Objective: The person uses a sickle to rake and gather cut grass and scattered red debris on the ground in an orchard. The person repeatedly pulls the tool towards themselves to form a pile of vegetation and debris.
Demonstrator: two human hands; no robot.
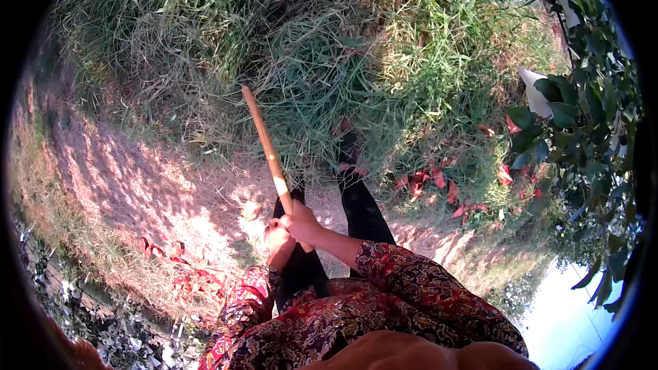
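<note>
A wooden handle [268,151] slants up and to the left from my grip, its far end reaching the cut grass [303,97]. My right hand [302,223] is closed around its lower part. Just beside and below, my left hand [278,239] is closed too, touching the right hand, and its fingers are partly hidden. A short butt of the handle shows beneath both hands. Whether any tool head sits at the far end cannot be made out; grass lies there.
Leafy branches [565,108] with white paper-like pieces hang close on the right. Dry red leaves [419,182] are scattered on the ground, with more red leaves [193,272] at the lower left. Taller green grass [437,25] stands ahead. A dirt strip [133,180] runs at left.
</note>
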